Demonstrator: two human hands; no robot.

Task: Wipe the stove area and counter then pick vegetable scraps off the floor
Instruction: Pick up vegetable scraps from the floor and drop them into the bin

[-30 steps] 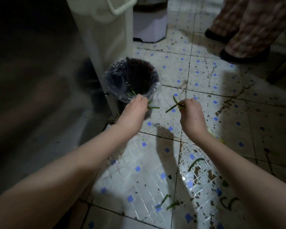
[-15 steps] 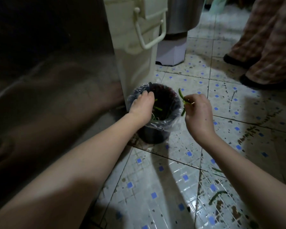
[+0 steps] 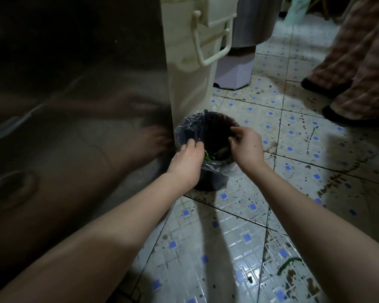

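A small dark bin (image 3: pixel 208 182) with a clear plastic liner stands on the tiled floor against a cream container. Green vegetable scraps (image 3: pixel 208 158) lie inside it. My left hand (image 3: pixel 186 159) rests over the bin's near left rim, fingers loosely apart, with nothing seen in it. Above the bin's right side my right hand (image 3: pixel 247 147) hovers with its fingers bent downward and apart; no scrap shows in them. One curved green scrap (image 3: pixel 290 263) lies on the floor at the lower right.
The tall cream container (image 3: pixel 190 84) with a loop handle is directly behind the bin. A shiny dark cabinet front (image 3: pixel 74 127) fills the left. A pale purple base (image 3: pixel 234 71) stands farther back. Another person's slippered feet (image 3: pixel 341 117) are at the right. The tiles are dirt-speckled.
My right hand carried green scraps leftward to above the bin, and they are no longer in its fingers. The left hand stayed at the bin's rim. The view moved closer.
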